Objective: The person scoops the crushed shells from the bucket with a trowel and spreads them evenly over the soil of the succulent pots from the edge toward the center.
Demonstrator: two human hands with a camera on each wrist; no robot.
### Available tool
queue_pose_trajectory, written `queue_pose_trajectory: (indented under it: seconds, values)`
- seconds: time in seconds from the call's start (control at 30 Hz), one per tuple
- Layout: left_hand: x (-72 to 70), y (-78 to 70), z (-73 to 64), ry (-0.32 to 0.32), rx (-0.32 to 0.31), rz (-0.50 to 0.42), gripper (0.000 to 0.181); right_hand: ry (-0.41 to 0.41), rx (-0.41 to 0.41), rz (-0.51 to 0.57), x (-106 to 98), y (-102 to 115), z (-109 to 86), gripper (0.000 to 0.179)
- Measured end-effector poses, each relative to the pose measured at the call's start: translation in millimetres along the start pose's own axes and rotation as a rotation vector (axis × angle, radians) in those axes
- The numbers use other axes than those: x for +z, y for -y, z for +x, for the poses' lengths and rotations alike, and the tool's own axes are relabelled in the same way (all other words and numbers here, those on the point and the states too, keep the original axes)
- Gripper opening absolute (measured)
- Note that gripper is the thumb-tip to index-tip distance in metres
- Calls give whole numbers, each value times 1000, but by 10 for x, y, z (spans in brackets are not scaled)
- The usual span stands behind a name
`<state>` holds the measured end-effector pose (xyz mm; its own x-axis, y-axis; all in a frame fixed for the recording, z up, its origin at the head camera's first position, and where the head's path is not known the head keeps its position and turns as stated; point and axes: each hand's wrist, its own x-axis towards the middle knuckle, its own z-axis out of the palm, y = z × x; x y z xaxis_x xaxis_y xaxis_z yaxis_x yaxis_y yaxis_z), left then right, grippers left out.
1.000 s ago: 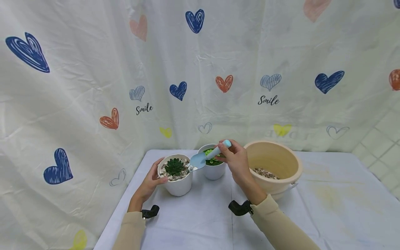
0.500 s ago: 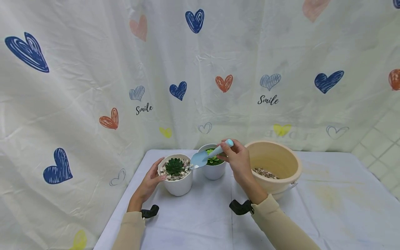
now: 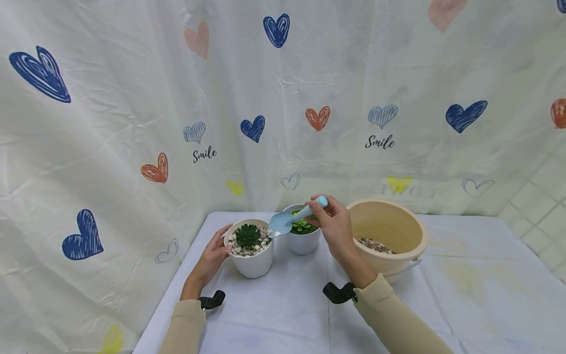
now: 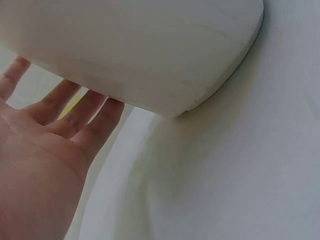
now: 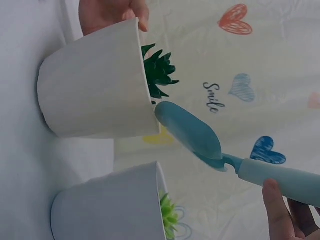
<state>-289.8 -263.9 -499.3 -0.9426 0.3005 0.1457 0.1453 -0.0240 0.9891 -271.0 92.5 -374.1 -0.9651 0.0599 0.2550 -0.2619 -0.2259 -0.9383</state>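
My left hand (image 3: pixel 213 256) holds a white flowerpot (image 3: pixel 252 265) by its left side, thumb at the rim and fingers around the far side. In it a dark green succulent (image 3: pixel 247 236) stands among pale pebbles (image 3: pixel 240 251). My right hand (image 3: pixel 334 227) grips the handle of a light blue garden trowel (image 3: pixel 280 224). Its blade slopes down to the right part of that pot's rim, with a few whitish stones near the tip. In the right wrist view, the trowel (image 5: pixel 192 131) tip overlaps the rim beside the succulent (image 5: pixel 159 74).
A second white pot (image 3: pixel 302 243) with a bright green succulent (image 3: pixel 302 227) stands behind the trowel. To the right, a cream bucket (image 3: pixel 415 241) has gravel (image 3: pixel 376 245) at its bottom. White cloth covers the table (image 3: pixel 287 314); a heart-printed curtain (image 3: pixel 336 59) hangs behind.
The trowel has risen slightly, its tip shifting a little, and fewer white stones show at its tip. My left thumb has drawn back a little along the pot's rim.
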Motion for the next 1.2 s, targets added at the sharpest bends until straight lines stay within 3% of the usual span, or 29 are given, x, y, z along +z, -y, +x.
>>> queue_pose_trajectory:
  seconds: [0.33, 0.6, 0.7, 0.93, 1.2]
  values:
    - [14, -5, 9, 9, -34, -29, 60, 82, -65, -9, 39, -19, -26, 21]
    - [14, -8, 28, 10, -16, -4, 58, 146, -91, -36, 52, -23, -46, 25]
    - [26, -11, 27, 29, -10, 43, 64, 168, -106, -56, 57, -17, -55, 26]
    - [85, -76, 2, 68, -28, 102, 100, 231, -136, -93, 56, -12, -68, 29]
    - [107, -82, -4, 45, -27, 119, 100, 270, -170, -97, 59, -8, -79, 30]
